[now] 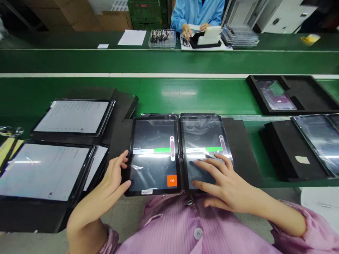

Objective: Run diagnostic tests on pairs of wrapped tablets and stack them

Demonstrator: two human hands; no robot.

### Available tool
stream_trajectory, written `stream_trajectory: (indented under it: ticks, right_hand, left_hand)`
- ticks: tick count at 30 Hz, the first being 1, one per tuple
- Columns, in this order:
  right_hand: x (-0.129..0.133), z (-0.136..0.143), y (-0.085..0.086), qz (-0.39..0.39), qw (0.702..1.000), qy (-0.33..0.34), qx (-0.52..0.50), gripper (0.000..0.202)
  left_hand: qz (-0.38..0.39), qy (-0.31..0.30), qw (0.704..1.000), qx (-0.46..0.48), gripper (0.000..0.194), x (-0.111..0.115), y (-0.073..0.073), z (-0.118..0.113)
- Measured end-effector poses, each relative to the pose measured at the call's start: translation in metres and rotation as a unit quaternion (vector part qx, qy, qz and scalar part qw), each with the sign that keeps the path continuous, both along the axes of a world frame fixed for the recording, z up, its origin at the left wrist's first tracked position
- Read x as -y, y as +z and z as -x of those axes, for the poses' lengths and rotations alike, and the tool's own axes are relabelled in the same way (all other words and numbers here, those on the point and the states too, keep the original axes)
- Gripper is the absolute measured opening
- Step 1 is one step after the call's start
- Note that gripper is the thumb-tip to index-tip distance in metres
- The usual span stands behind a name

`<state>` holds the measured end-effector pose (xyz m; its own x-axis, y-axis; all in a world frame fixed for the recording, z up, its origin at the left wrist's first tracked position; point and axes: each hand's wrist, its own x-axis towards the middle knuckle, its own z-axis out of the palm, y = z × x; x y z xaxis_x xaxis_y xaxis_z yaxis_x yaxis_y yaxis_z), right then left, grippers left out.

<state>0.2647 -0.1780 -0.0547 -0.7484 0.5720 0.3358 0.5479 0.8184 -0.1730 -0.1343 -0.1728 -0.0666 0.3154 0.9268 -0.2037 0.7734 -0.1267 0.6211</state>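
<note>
Two dark tablets lie side by side on black foam in front of me. The left tablet (150,173) shows a white and green bar, a volume slider and an orange "Fail" button. My left hand (112,180) is at its left side, thumb apart from the curled fingers and touching the lower left edge. A similar test screen, partly covered, is on the right tablet (200,132). Over its lower half my right hand (225,183) is spread, fingertips at or just above the glass; contact is unclear. Clear film seems to cover both screens.
Tablets with white screens (72,116) lie on black trays at left. On the right are a black foam tray (312,93) and stacked black trays (296,155) bearing a tablet. Beyond the green bench (164,93), a co-worker in a blue sleeve (178,17) handles parts.
</note>
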Motion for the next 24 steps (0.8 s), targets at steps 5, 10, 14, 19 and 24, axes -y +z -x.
stream_trajectory:
  ticks: [5, 10, 14, 19, 24]
  right_hand:
    - [-0.006, -0.008, 0.003, -0.005, 0.999, -0.045, -0.027, 0.038]
    - [-0.011, -0.017, 0.007, 0.013, 0.998, -0.051, -0.028, 0.026]
    - [-0.011, -0.019, 0.011, 0.006, 0.998, -0.057, -0.030, 0.021]
    - [-0.020, -0.025, 0.010, 0.030, 0.996, -0.084, -0.025, 0.019]
    - [-0.064, -0.062, -0.023, 0.073, 0.937, -0.320, -0.123, 0.037]
  left_hand:
    - [-0.035, -0.011, 0.999, -0.018, 0.062, 0.002, -0.007, -0.001]
    - [-0.062, -0.036, 0.996, -0.049, 0.068, 0.003, -0.011, 0.001]
    - [-0.074, -0.071, 0.992, -0.071, 0.076, -0.006, 0.002, 0.010]
    - [-0.126, -0.080, 0.984, -0.099, 0.074, -0.066, 0.047, -0.015]
    - [-0.064, -0.238, 0.957, -0.155, 0.056, -0.147, 0.057, -0.094]
